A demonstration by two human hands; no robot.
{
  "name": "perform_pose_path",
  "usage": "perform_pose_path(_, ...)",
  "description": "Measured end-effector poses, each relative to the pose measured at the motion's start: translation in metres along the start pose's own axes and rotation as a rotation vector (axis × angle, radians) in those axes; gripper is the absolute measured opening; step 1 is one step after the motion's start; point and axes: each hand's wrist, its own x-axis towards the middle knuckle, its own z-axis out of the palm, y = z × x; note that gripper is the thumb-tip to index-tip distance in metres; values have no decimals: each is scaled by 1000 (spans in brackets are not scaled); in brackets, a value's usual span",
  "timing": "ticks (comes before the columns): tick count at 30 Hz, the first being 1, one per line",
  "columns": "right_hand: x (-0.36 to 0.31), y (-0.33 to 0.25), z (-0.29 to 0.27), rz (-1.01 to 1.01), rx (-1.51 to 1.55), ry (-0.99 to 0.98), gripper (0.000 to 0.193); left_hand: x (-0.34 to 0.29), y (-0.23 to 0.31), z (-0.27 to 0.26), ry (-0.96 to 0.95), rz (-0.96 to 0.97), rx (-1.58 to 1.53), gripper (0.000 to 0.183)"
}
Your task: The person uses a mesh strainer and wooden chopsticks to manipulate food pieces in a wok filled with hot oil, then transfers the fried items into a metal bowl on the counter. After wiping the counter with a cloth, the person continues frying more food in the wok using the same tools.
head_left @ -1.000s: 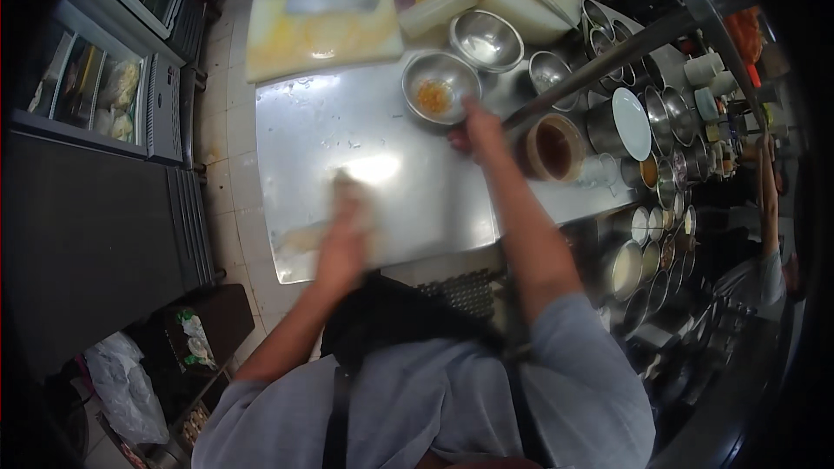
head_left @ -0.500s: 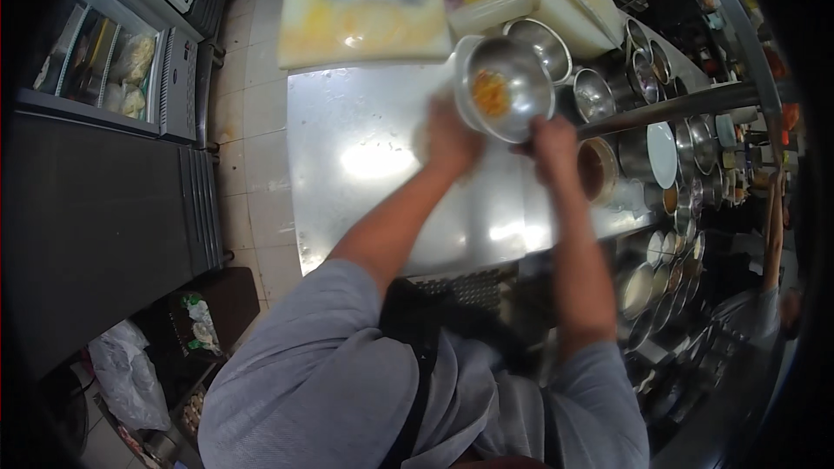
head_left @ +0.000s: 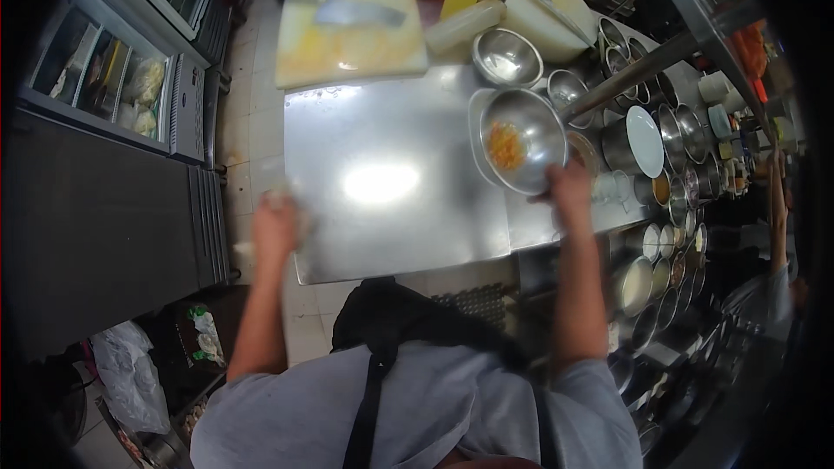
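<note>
Right now, I have the steel bowl (head_left: 540, 135) right of centre in the frame, with chopped orange-yellow bits (head_left: 506, 146) gathered on its left side. A second rim shows behind its left edge, perhaps another bowl. My right hand (head_left: 569, 188) grips the bowl's lower-right rim, fingers closed on it. My left hand (head_left: 274, 227) is at left of centre, by the near-left edge of the metal table (head_left: 408, 239); it looks curled around a pale item (head_left: 302, 222), maybe a cloth, but blur means I can't tell how tightly. I judge the step in hand as wiping the table, bowl held aside; the next move calls for a steady rim grip so nothing spills. Upper left of centre, a cleaver (head_left: 360, 12) lies on the cutting board (head_left: 347, 65).
</note>
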Motion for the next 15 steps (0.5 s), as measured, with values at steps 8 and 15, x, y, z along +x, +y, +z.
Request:
perform_pose_path(8, -42, -5, -5, 99, -79, 89, 30, 16, 190, 303, -278, 1174, -214, 63)
perform_pose_path(15, -38, 26, 5, 203, -114, 82, 27, 116, 210, 262, -109, 873, 202, 59)
